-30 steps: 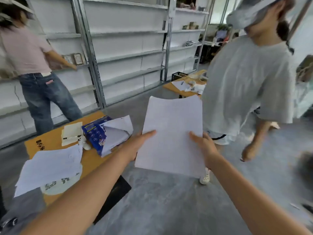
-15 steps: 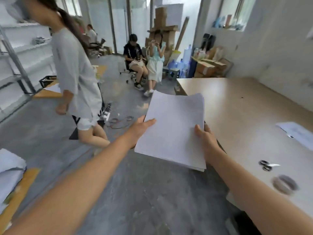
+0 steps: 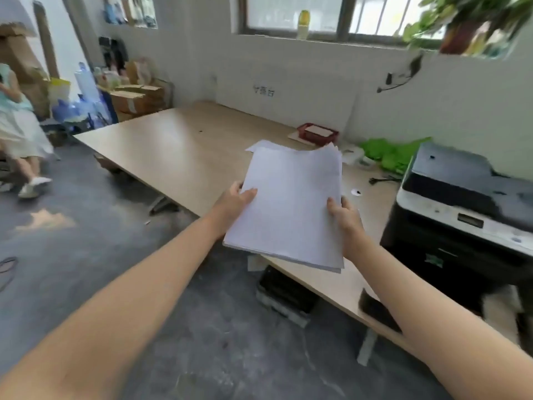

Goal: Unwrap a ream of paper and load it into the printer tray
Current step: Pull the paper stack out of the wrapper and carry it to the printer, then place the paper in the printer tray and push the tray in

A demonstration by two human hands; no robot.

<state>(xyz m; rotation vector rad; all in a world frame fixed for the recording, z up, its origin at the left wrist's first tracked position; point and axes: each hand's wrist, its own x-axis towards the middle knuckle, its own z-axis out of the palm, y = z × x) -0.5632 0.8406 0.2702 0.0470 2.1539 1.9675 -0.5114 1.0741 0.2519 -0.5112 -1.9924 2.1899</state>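
Both hands carry the stack of paper point(image 3: 288, 206) flat in front of the body, held over the near edge of the long counter point(image 3: 184, 151); left hand point(image 3: 233, 203) clamps the stack's left edge, thumb on top and fingers point(image 3: 249, 193) curled round it, the rest tucked under and hidden; right hand point(image 3: 344, 217) does the same on the right edge, thumb on the top sheet, so both are closed on the paper, not slack. Stack is bare, no wrapper on it, so unwrapping looks done and the step in hand reads as carrying to the printer point(image 3: 464, 209), which sits on the counter at about 3 o'clock from the stack, near but apart. No tray is visibly pulled out — front of the machine is blurred, cannot tell if a drawer is shut or open. Far corners of the stack at 12–1 o'clock are fanned and uneven, so to do this well I'd judge: keep the pinch even on both sides, hold it level so the top sheets don't slide, then knock the edges square on the counter before loading. One hand will likely have to let go to open the tray — best to rest the stack on the counter first, not balance it one-handed. Loose sheets point(image 3: 261, 146) lie on the counter just past the stack at 12 o'clock, red basket point(image 3: 317, 133) further back; keep clear of both
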